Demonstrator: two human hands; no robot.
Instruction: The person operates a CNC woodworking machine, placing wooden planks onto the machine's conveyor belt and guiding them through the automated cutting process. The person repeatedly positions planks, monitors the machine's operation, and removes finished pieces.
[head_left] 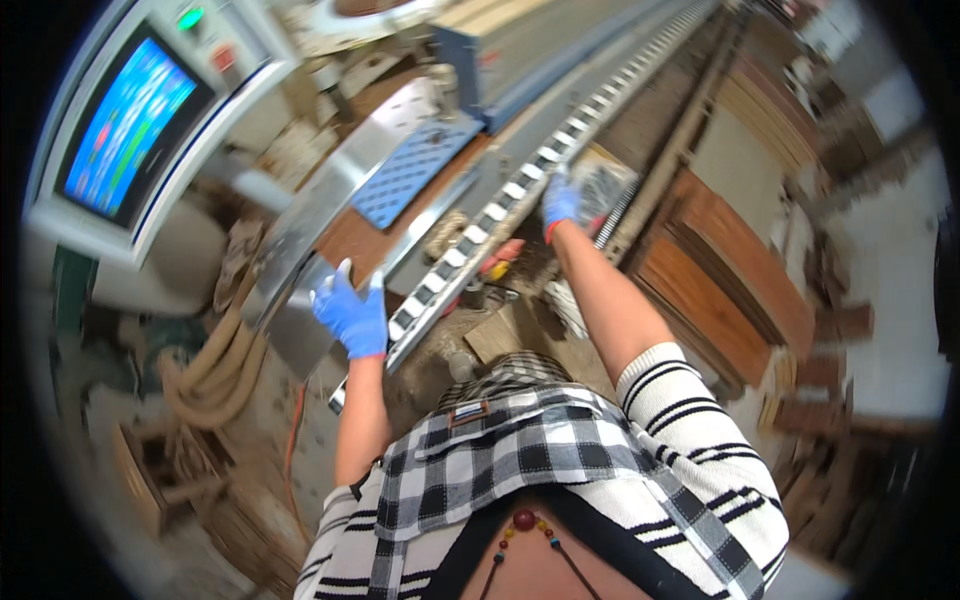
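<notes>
My left hand [348, 315], in a blue glove with pale fingertips, has its fingers spread near a brown board [360, 240] on the metal machine bed [285, 285]. A blue dotted panel [410, 170] covers part of that board. My right hand [561, 205], gloved alike, reaches to the side of the long chain track [475, 235] with pale segments. Its fingertips are at the rail, and whether they grip it is unclear.
A control screen [125, 125] stands at upper left above a coiled hose [205, 390]. Stacked wooden panels [700, 300] lie at the right beside a long rail [680, 160]. Mixed clutter [510, 330] sits below the track.
</notes>
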